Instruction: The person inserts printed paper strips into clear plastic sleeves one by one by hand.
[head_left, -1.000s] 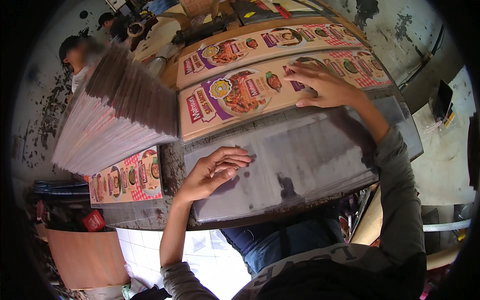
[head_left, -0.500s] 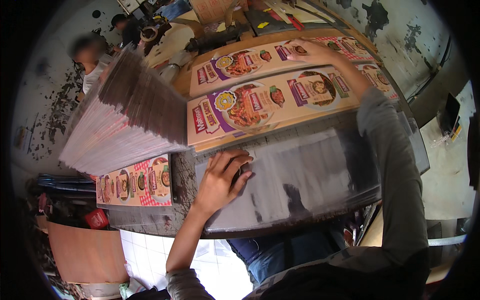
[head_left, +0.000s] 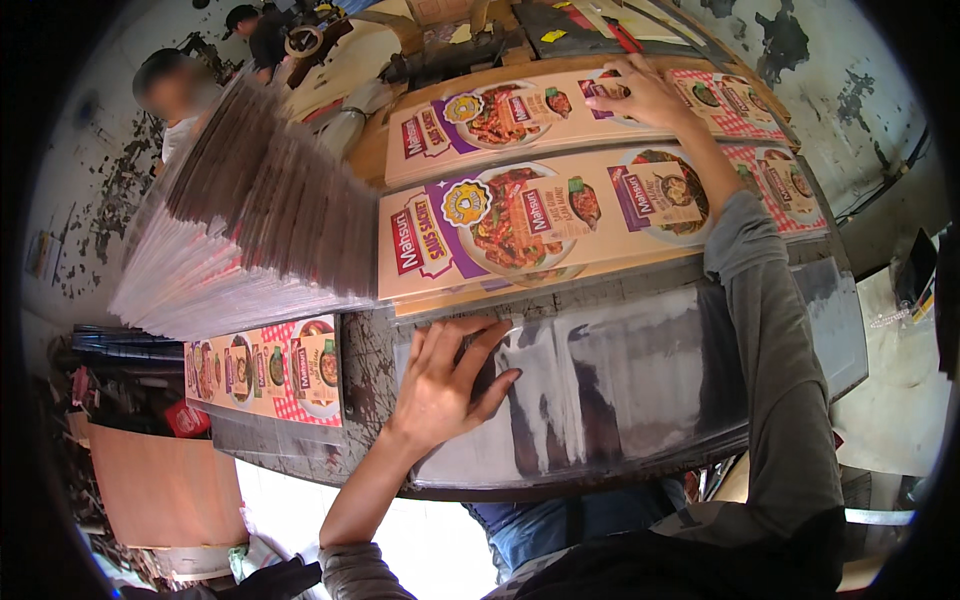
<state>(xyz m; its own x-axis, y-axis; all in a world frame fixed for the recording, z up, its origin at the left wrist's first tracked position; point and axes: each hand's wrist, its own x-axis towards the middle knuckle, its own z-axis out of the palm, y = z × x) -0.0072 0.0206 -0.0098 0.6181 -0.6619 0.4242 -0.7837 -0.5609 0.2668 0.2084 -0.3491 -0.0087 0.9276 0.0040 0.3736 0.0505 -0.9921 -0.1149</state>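
Note:
My left hand (head_left: 437,392) rests with thumb and fingers apart on the left end of a stack of clear plastic sleeves (head_left: 640,375) at the near edge of the table. Farther off, my right hand (head_left: 645,97) lies over the far row of printed cardboard sheets (head_left: 560,140), fingers bent slightly and thumb stretched to the left; nothing shows in its grasp. Between the two hands sits a nearer stack of the same long beige printed sheets (head_left: 610,235), with food pictures on them. My right forearm crosses over its right part.
A tall, leaning pile of plastic-wrapped sheets (head_left: 250,210) stands at the left, beside a smaller printed sheet (head_left: 265,372). A red-handled tool (head_left: 625,38) lies at the back. Two people are at the far left. More clear plastic (head_left: 830,310) lies at the right edge.
My right hand has shifted slightly right along the far printed sheets, its fingers now more bent. The left hand stays on the sleeves, its thumb a little farther out. The view has tilted slightly.

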